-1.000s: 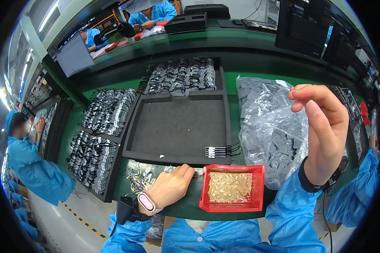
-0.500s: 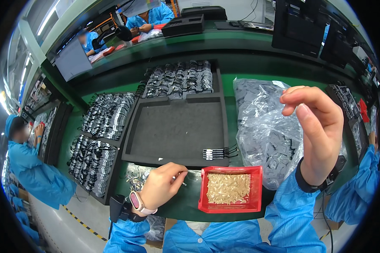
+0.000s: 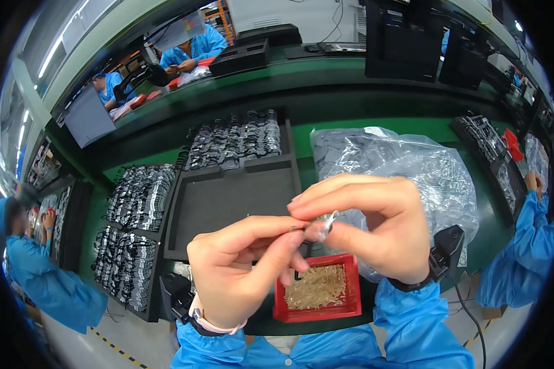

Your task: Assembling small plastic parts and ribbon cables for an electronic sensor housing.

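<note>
My left hand point(image 3: 240, 264) and my right hand point(image 3: 381, 224) meet fingertip to fingertip in front of my chest. Between my left thumb and forefinger is a tiny piece point(image 3: 294, 227), too small to name. My right thumb and fingers close on a small shiny silvery part point(image 3: 327, 226), its shape mostly hidden. A short black hooked end point(image 3: 298, 274) shows below my fingers; I cannot tell what it joins. Underneath stands a red bin point(image 3: 353, 289) holding many small brass-coloured pieces point(image 3: 320, 288).
A black foam tray point(image 3: 234, 200) lies beyond my hands, with rows of silver-and-black parts point(image 3: 234, 140) behind it. More such parts point(image 3: 138, 197) fill trays at left. A clear plastic bag point(image 3: 437, 175) of grey pieces lies at right. Co-workers sit on both sides and opposite.
My right hand has come down and left from its raised place, and my left hand has risen from the table edge. They now meet above the red bin. The whole view has shifted.
</note>
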The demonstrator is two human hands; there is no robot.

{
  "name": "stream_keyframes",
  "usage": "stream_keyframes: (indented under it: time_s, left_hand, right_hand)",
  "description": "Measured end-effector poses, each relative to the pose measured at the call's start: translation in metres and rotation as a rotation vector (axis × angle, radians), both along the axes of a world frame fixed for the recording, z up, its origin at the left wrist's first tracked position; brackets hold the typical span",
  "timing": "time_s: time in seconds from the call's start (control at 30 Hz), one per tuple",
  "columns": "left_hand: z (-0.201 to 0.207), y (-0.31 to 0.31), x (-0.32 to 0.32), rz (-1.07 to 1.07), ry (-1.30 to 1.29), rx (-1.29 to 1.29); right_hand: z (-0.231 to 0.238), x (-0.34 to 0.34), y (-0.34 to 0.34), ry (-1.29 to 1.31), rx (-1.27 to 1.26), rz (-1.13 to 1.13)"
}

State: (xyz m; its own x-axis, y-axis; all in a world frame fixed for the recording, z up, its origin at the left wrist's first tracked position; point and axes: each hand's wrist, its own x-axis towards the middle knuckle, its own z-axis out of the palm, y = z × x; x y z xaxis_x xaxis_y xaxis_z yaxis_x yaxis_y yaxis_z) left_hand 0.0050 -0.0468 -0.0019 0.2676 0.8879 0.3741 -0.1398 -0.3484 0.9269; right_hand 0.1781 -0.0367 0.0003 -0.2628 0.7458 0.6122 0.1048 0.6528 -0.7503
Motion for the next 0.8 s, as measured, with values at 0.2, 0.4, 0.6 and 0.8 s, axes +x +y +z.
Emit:
stream_keyframes:
  time_s: [0.2,0.4,0.6,0.8]
  left_hand:
    - [0.006,0.014,0.034,-0.081,-0.075,0.060]
    - [-0.062,0.039,0.090,-0.398,0.454,0.382]
    - [-0.120,0.043,0.130,-0.623,0.860,0.652]
    - [-0.147,0.041,0.151,-0.364,0.874,0.933]
  right_hand:
    - [0.003,0.015,-0.004,0.327,0.074,-0.104]
    - [0.008,0.068,-0.021,0.516,0.251,-0.206]
    - [0.010,0.068,-0.030,0.515,0.298,-0.230]
    - [0.014,0.055,-0.028,0.477,0.200,-0.320]
